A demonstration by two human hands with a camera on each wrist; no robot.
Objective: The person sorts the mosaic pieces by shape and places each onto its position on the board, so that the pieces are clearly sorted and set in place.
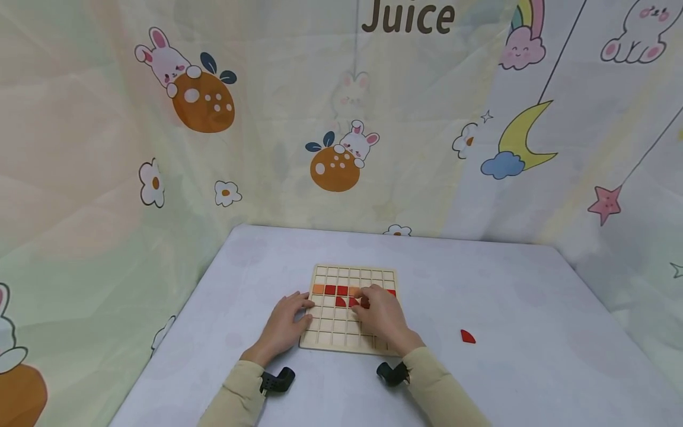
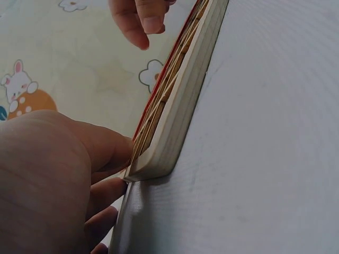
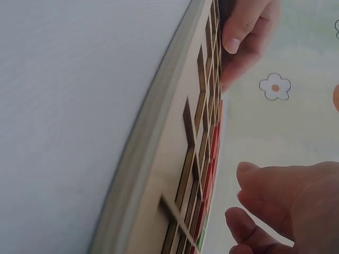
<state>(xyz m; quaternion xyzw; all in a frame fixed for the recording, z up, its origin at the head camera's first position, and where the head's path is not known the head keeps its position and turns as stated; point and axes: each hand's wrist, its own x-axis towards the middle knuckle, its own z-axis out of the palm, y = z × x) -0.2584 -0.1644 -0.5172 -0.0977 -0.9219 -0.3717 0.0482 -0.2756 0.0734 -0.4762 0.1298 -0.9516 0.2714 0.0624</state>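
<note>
A square wooden grid board [image 1: 333, 339] lies on the table, with red and orange tiles in its upper middle rows. Against its left edge rests my left hand [image 1: 284, 323], thumb and fingertips touching the rim; the left wrist view shows the thumb [image 2: 114, 148] at the board's side. My right hand [image 1: 385, 314] reaches over the board, its thumb and fingertips bent down near a rounded red piece [image 1: 353, 302]. Another rounded red piece [image 1: 340, 302] sits just left of that one. In the right wrist view the right fingertips [image 3: 249, 177] show nothing between them. The right hand covers part of the tile rows.
A loose red quarter-circle piece [image 1: 468, 337] lies on the white table [image 1: 523, 296], right of the board. Behind the table hangs a printed cloth [image 1: 277, 107] with rabbits and flowers. Each wrist wears a small black camera [image 1: 278, 380].
</note>
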